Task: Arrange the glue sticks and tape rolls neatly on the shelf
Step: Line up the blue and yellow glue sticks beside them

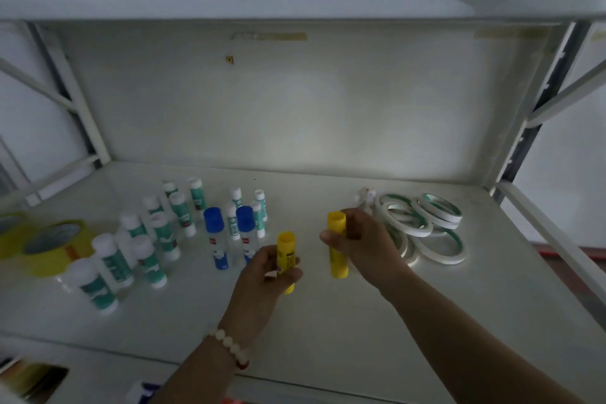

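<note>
the left hand [262, 275] has its fingers curled snugly round a yellow plastic glue stick [286, 261], held upright just above the white metal shelf [344, 321], near the middle. the right hand [362, 241] grips a second yellow glue stick [337, 244] the same way, thumb and fingers wrapped about its upper half, just right of the first; whether its base touches the shelf cannot be told.

much looks sorted already. at the left, green-and-white glue sticks with white caps [144, 239] stand upright in rough rows running from near to far. just right of them stand two clear glue bottles with blue caps [213, 239], with a few smaller green-and-white sticks [259, 207] behind them. at the right, thin white tape rolls with green edges [423, 226] lie in a loose overlapping heap, not yet stacked. at the far left edge lie wide yellow tape rolls [52, 244], flat on the shelf.

what seems left: setting the two yellow sticks upright beside the blue-capped pair, then squaring up the heap of thin rolls.
</note>
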